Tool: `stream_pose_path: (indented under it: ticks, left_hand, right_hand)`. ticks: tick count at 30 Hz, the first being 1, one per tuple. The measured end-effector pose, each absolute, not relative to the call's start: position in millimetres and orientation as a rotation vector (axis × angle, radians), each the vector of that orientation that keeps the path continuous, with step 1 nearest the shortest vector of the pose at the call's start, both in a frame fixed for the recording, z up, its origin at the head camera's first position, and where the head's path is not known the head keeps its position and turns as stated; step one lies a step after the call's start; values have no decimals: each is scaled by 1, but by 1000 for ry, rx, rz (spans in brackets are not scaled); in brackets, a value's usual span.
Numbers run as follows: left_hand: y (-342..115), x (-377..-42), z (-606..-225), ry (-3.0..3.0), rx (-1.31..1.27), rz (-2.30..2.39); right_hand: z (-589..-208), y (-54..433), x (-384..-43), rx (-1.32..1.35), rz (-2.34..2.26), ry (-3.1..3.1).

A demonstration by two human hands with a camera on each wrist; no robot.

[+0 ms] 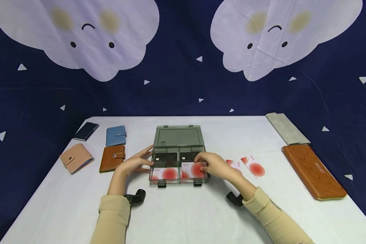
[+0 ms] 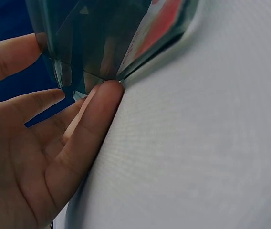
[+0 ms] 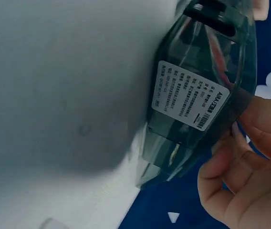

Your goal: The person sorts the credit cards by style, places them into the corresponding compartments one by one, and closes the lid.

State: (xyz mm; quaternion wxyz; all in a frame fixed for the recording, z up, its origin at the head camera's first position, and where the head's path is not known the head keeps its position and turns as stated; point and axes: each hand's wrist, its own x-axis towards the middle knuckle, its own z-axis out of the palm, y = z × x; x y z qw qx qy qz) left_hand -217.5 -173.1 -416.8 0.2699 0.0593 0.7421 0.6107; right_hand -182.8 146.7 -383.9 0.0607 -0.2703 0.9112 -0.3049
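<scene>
A translucent grey-green plastic box stands on the table with its lid laid back. Black cards with gold chips lie in the two back compartments. In the front left one is a white card printed with a red circle. My right hand pinches a matching card at the front right compartment; in the right wrist view the box wall hides its fingertips. Beside the box's left wall, my left hand spreads its fingers, the thumb touching a lower corner.
Two loose red-and-white cards lie right of the box, one partly behind the right hand. On the left are blue, brown, pink and black wallets. Grey and tan long wallets lie far right.
</scene>
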Motion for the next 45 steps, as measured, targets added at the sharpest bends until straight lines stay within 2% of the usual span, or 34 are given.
stream_pose_path:
  ticks: [6,19,26,32,45]
  left_hand:
    - [-173,-217,-417,1986,165,1652]
    - [-173,-217,-418,1977,171,1655]
    - [-174,-219,-420,1971,169,1659]
    - [-174,-219,-419,1968,163,1667]
    - [-174,-219,-418,1974,169,1662]
  right_hand:
    - [-387,142,-178,-1054,-616,2916]
    - [-385,158,-181,-1192,-615,2889]
    - [-377,199,-186,-935,-725,2886]
    - [-378,233,-187,-577,-423,2831]
    - [-389,250,-204,-541,-369,2798]
